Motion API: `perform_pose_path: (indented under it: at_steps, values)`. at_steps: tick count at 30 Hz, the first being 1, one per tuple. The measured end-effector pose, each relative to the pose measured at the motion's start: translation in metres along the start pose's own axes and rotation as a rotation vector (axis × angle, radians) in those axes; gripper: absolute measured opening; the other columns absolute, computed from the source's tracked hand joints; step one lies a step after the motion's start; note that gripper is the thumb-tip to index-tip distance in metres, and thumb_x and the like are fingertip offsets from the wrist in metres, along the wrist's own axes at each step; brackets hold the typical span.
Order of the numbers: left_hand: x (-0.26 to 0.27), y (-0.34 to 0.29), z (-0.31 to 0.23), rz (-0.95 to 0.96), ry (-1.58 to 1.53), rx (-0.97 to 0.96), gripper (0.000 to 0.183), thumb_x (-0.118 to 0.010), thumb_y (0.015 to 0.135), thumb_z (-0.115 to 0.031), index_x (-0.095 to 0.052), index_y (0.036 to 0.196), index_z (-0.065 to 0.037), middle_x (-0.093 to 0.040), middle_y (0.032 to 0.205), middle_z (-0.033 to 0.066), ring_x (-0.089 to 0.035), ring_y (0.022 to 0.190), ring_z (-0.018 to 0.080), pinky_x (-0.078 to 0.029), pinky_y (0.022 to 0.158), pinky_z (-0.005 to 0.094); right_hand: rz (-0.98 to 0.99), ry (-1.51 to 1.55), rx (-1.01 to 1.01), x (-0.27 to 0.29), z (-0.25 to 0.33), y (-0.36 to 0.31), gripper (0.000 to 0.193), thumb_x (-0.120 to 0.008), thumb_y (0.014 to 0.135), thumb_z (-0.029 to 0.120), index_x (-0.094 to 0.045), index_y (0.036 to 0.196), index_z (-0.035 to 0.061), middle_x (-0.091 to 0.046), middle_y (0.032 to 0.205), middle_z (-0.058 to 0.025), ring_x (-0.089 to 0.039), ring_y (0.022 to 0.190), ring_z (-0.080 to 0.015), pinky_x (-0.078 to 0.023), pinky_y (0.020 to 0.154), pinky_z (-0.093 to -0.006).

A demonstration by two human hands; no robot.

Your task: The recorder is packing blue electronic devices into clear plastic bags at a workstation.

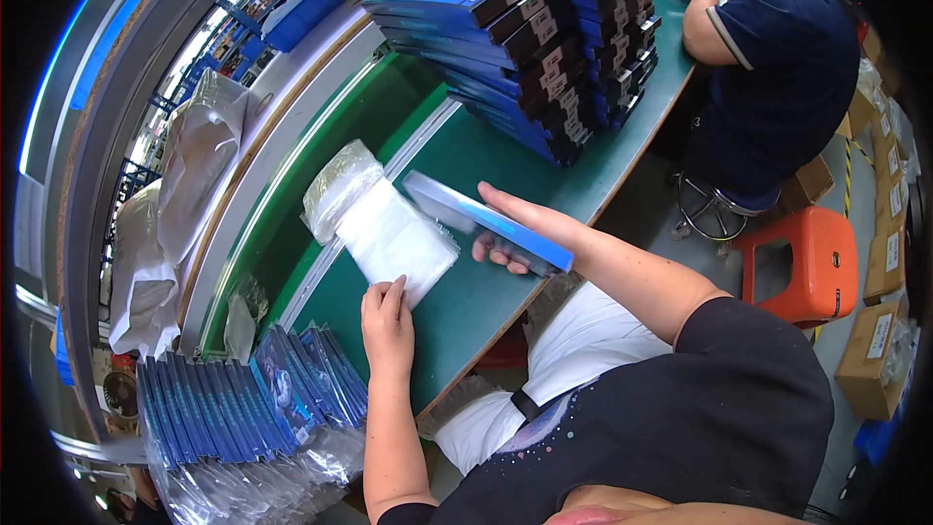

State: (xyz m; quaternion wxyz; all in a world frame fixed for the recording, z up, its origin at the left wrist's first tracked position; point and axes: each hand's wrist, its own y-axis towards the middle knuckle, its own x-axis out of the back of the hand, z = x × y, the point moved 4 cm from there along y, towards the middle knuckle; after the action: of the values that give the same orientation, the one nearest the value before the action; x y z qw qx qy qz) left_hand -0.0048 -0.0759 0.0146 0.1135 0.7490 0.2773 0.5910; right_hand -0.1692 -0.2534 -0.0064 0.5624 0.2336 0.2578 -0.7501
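Note:
My right hand (530, 219) grips a flat blue box (486, 219), thumb side above and fingertips curled beneath. The box is tilted and held over the bench, partly blurred. Below and left of it lies a stack of clear plastic bags (394, 238) on the green bench. My left hand (387, 326) is at the near edge of these bags, its fingers closed on a bag's edge. Crumpled clear film (340, 185) covers the far end of the stack.
Tall stacks of blue boxes (505, 49) stand farther along the green bench (447, 326). Bagged blue boxes (224, 403) stand in a row at the near left. A co-worker (787, 87) sits at the far right, near an orange stool (802, 262) and cartons (870, 360).

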Motion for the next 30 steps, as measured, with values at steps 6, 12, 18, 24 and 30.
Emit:
perform_pose_path:
  at_steps: [6,12,18,24,30]
  values:
    - [0.008,-0.002,0.005,-0.089,-0.146,0.079,0.027,-0.057,0.086,0.006,-0.062,0.112,0.000,-0.057,0.091,0.0153,-0.059,0.081,0.0273,-0.048,0.071,0.0318,0.129,0.072,0.044,-0.011,-0.019,0.001,0.047,-0.068,0.086,0.019,-0.047,0.119,-0.0066,-0.064,0.103,-0.0136,-0.066,0.091,-0.0167,-0.055,0.080,-0.0305]
    - [0.011,0.002,0.015,-0.095,-0.403,0.203,0.036,-0.062,0.076,0.009,-0.067,0.110,-0.002,-0.061,0.090,0.0101,-0.060,0.084,0.0190,-0.048,0.076,0.0270,0.263,0.047,-0.183,-0.039,-0.043,0.025,0.082,-0.071,0.078,0.011,-0.024,0.141,-0.0132,-0.056,0.122,-0.0243,-0.065,0.100,-0.0231,-0.053,0.087,-0.0322]
    - [0.015,0.006,0.028,-0.067,-0.471,0.486,0.039,-0.062,0.074,0.010,-0.067,0.111,-0.002,-0.063,0.090,0.0040,-0.059,0.086,0.0136,-0.048,0.080,0.0254,0.302,0.026,-0.159,-0.039,-0.035,0.051,0.074,-0.071,0.078,0.009,-0.033,0.138,-0.0105,-0.060,0.117,-0.0221,-0.067,0.098,-0.0216,-0.055,0.084,-0.0325]
    - [0.011,-0.005,0.039,-0.135,-0.852,0.736,0.029,-0.063,0.082,0.007,-0.067,0.110,0.001,-0.062,0.094,0.0044,-0.058,0.083,0.0093,-0.049,0.077,0.0222,0.220,-0.174,-0.105,-0.027,-0.035,0.044,0.073,-0.072,0.074,0.007,-0.037,0.136,-0.0123,-0.064,0.111,-0.0201,-0.068,0.089,-0.0181,-0.055,0.078,-0.0297]
    - [0.020,0.003,0.030,-0.042,-0.324,0.500,0.027,-0.059,0.080,0.007,-0.068,0.104,0.001,-0.062,0.092,0.0090,-0.058,0.080,0.0093,-0.048,0.071,0.0230,0.149,-0.285,-0.003,-0.034,-0.042,0.050,0.076,-0.069,0.076,0.003,-0.030,0.138,-0.0151,-0.057,0.123,-0.0235,-0.061,0.105,-0.0207,-0.048,0.090,-0.0297]
